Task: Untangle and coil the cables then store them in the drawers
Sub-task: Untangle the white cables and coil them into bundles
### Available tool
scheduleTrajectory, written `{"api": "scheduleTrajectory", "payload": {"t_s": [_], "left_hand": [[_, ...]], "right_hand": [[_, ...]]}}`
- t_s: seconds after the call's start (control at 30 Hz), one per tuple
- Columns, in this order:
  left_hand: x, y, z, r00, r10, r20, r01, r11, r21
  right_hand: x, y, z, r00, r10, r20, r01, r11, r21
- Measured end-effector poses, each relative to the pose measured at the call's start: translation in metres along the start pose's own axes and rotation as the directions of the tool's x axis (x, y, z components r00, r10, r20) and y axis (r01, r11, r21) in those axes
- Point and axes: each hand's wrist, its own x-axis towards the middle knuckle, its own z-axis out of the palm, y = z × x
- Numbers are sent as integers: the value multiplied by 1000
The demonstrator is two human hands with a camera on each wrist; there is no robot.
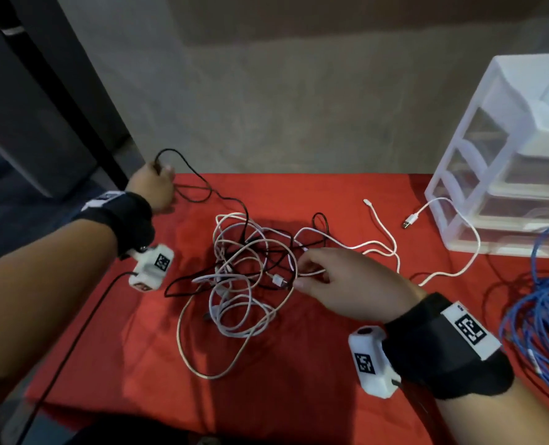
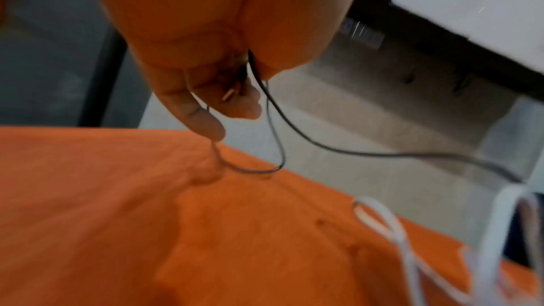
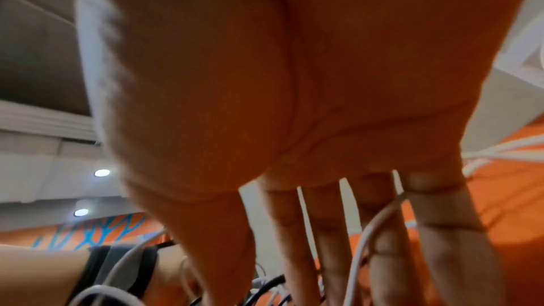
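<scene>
A tangle of white and black cables point(image 1: 247, 268) lies in the middle of the red cloth point(image 1: 299, 364). My left hand point(image 1: 161, 178) is at the cloth's far left corner and grips the black cable point(image 1: 199, 178), which loops above it and runs back into the tangle. The left wrist view shows that hand point(image 2: 235, 111) curled round the black cable point(image 2: 294, 134) and its plug point(image 2: 229, 96). My right hand point(image 1: 302, 271) hangs over the tangle's right side with its fingers point(image 3: 297, 253) held straight. A white cable point(image 3: 374, 225) passes between them.
A white plastic drawer unit point(image 1: 504, 149) stands at the back right, drawers closed. A loose white USB cable point(image 1: 459, 226) lies in front of it. A blue cable bundle point(image 1: 536, 309) sits at the right edge. A wall runs behind the table.
</scene>
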Motion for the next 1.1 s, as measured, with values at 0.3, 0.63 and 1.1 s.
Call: {"api": "scheduleTrajectory", "payload": {"t_s": [0.3,0.63,1.1], "left_hand": [[9,-57,1,981,-162,-107,190,914,358],[-29,-44,6,780,408,475,-611,664,432],[-54,10,-13,911,323,256,-219,906,-363]], "right_hand": [[-17,44,-34,966,254,-54,-258,961,-98],[-29,59,-40,956,283,-77,-286,957,-40],[-31,53,-42,960,265,-91,-270,962,-50]]}}
